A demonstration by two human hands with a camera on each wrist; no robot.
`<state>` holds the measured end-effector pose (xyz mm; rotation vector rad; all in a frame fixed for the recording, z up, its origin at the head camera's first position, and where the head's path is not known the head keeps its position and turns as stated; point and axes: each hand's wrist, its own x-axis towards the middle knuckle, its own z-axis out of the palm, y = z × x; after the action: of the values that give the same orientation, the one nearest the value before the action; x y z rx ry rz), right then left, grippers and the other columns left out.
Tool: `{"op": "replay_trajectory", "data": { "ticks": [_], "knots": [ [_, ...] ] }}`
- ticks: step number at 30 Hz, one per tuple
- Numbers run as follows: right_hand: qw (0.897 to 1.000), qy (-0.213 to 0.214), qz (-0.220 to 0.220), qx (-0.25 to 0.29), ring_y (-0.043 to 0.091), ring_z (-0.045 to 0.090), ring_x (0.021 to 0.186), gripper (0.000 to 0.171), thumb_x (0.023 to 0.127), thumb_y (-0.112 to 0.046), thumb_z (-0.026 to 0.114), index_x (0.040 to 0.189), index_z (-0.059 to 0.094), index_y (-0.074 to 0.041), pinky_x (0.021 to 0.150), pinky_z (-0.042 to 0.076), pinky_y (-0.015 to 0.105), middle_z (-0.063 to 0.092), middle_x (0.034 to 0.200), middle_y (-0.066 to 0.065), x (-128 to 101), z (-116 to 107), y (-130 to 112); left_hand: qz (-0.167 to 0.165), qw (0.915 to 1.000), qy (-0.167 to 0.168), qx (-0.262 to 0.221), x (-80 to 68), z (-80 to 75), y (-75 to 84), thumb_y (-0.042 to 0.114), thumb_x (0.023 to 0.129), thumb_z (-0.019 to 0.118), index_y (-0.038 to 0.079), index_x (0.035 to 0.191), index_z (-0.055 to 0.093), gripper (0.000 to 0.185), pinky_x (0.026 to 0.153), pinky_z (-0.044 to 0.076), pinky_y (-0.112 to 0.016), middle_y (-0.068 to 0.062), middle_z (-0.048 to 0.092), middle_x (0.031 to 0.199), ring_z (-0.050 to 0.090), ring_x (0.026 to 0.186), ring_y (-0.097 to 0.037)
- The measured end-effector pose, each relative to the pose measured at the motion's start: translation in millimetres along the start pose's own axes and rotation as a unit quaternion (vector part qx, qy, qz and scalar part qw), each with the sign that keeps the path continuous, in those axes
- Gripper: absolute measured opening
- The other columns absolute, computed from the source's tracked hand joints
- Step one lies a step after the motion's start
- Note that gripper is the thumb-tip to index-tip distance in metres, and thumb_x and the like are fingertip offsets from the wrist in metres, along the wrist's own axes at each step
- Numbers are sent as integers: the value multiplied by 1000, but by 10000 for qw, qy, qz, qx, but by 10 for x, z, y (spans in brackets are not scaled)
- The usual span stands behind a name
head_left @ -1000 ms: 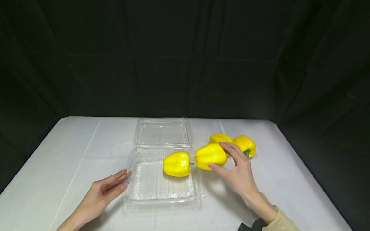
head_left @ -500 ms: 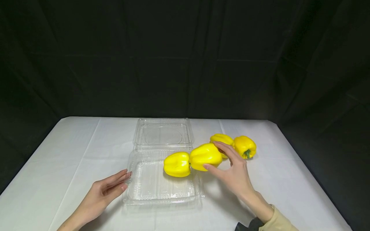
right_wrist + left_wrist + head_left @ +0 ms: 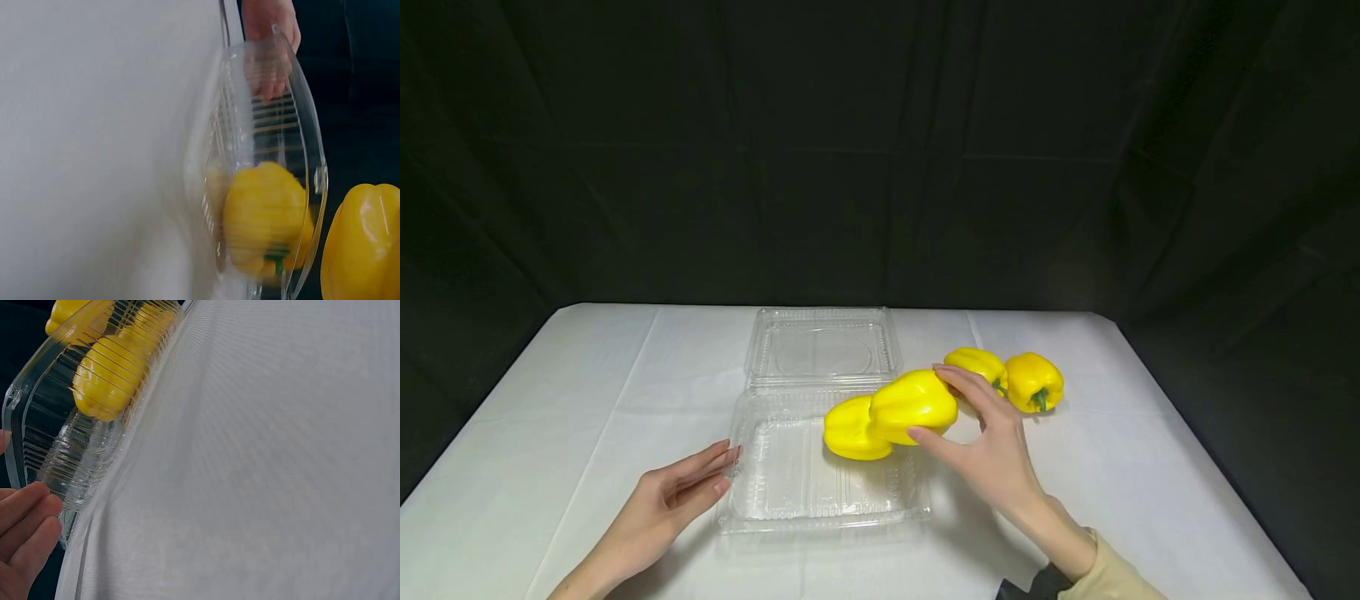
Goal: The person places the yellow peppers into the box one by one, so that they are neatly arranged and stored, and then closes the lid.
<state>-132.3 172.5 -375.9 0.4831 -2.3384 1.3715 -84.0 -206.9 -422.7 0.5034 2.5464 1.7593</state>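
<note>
My right hand (image 3: 992, 446) grips a yellow bell pepper (image 3: 913, 407) between thumb and fingers, above the right side of a clear plastic container (image 3: 820, 523). In the head view this pepper overlaps another yellow bell pepper (image 3: 848, 432), which lies inside the container. Through the ribbed wall, the left wrist view shows the pepper inside (image 3: 103, 381). The held pepper (image 3: 369, 244) appears beyond the rim in the right wrist view. With fairly straight fingers, my left hand (image 3: 662, 504) touches the container's left side.
The container's hinged lid (image 3: 823, 346) lies flat, folded back behind the base. Two more yellow bell peppers, one left (image 3: 976, 364) and one right (image 3: 1035, 382), lie on the white-covered table (image 3: 1150, 467) behind my right hand. A dark curtain (image 3: 880, 167) hangs behind and around the table.
My right hand has moved left with the bell pepper, from beside the container's right edge to over it. The pepper behind shows more now. My left hand stays at the container's side.
</note>
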Motion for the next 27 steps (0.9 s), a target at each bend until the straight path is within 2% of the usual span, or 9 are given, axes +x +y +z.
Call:
{"op": "replay_trajectory", "data": {
  "ticks": [12,21,27],
  "knots": [
    [9999,-98,25,-11,14,62,119,63,74,-26,91,131,64,-22,107,45,30,61,135,-8,-17,155,-130,-214,9998,-9,11,2,0,1,19,99,64,-6,143,48,52,94,50,-13,-14,61,137,57,121,3],
    [9999,-112,15,40,14,62,118,63,74,-26,91,131,64,-22,105,46,45,62,134,-9,-4,213,-163,-159,9999,-20,14,6,1,0,18,99,64,-7,143,48,52,94,50,-13,-15,61,138,57,121,2],
    [9998,-151,19,85,15,61,118,63,74,-25,91,131,64,-21,105,45,49,62,134,-9,1,255,-188,-148,9999,-7,39,1,-2,4,17,99,64,-7,142,48,52,94,50,-13,-15,61,137,57,120,3]
  ]
}}
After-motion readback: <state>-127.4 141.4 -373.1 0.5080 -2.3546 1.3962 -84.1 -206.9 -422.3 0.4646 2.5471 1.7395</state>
